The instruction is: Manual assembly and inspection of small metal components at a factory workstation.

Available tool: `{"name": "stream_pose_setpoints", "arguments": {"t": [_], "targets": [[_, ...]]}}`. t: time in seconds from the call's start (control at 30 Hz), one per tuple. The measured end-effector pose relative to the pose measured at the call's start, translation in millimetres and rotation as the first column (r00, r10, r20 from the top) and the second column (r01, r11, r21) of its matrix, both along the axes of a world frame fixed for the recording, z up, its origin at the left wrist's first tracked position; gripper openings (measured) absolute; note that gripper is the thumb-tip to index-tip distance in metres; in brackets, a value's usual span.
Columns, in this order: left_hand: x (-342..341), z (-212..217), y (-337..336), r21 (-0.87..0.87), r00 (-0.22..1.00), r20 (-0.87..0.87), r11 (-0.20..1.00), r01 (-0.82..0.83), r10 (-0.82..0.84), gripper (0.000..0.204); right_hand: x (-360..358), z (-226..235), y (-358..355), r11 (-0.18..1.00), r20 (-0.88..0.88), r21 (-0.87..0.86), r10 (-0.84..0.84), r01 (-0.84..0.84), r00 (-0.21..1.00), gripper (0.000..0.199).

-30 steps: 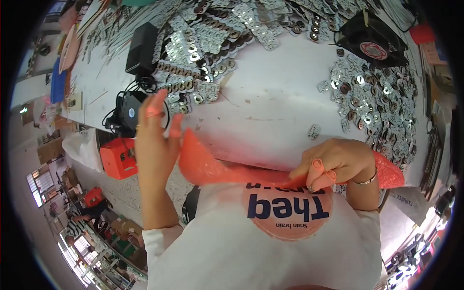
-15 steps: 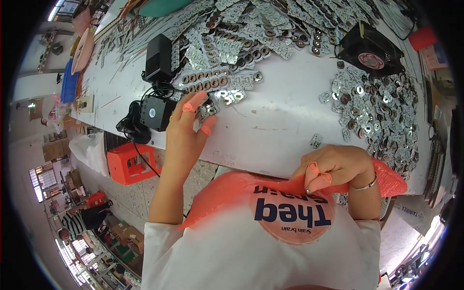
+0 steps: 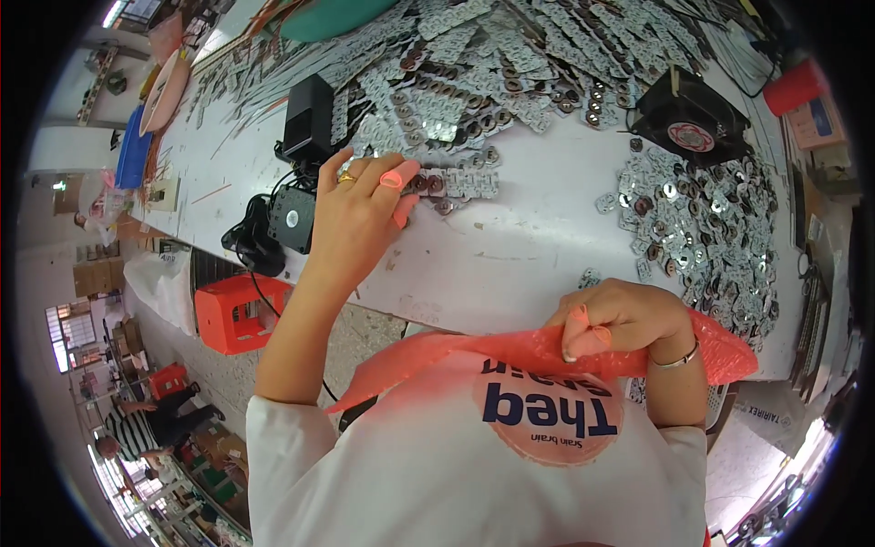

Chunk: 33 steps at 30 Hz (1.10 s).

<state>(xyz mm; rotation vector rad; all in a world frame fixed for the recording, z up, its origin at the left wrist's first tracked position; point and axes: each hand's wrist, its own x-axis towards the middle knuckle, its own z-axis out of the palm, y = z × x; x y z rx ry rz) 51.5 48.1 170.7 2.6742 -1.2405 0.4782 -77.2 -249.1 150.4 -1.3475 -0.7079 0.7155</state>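
My left hand (image 3: pixel 357 205), with orange finger covers on thumb and index finger, reaches over the table. Its fingers curl at the left end of a strip of small circuit boards with round dark parts (image 3: pixel 460 183), closed on it. Part of the strip is hidden under the fingers. My right hand (image 3: pixel 629 319) is low at the table's front edge, over a red plastic sheet (image 3: pixel 492 346) across my lap. Its thumb and index finger, also covered in orange, are pressed together; what they hold is hidden. A loose small board (image 3: pixel 591 277) lies just beyond it.
Many board strips (image 3: pixel 510 82) cover the far table. A pile of single boards (image 3: pixel 706 228) lies right, below a black fan (image 3: pixel 690 118). Left of my left hand stand a black box (image 3: pixel 308 117) and cabled device (image 3: pixel 292 219). A red stool (image 3: pixel 239 310) is on the floor.
My left hand has moved away from me and slightly right, from the shiny board pieces onto the strip, which has shifted slightly nearer. My right hand stays almost in place.
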Motion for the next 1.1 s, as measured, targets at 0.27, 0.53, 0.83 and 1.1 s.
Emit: {"name": "stream_pose_setpoints", "arguments": {"t": [0.27,0.53,0.83,1.1], "targets": [[7,69,-67,-0.463,0.864,-0.389,0.879,0.116,-0.319,0.048,7,-10,26,0.798,0.185,-0.227,-0.527,0.558,0.83,0.014],[-38,138,-156,-0.692,-0.05,-0.613,0.566,-0.448,-0.789,0.04,7,-56,37,0.426,0.689,-0.206,-0.576,0.881,0.44,0.009],[-70,44,-170,-0.685,0.176,-0.476,0.237,-0.689,-0.862,0.032,13,-10,-8,0.297,-0.431,-0.216,-0.884,0.93,0.183,0.022],[-135,55,-189,-0.881,-0.098,-0.405,0.417,-0.222,-0.909,0.034,23,-20,11,0.289,0.374,-0.073,-0.879,0.954,0.295,0.02]]}}
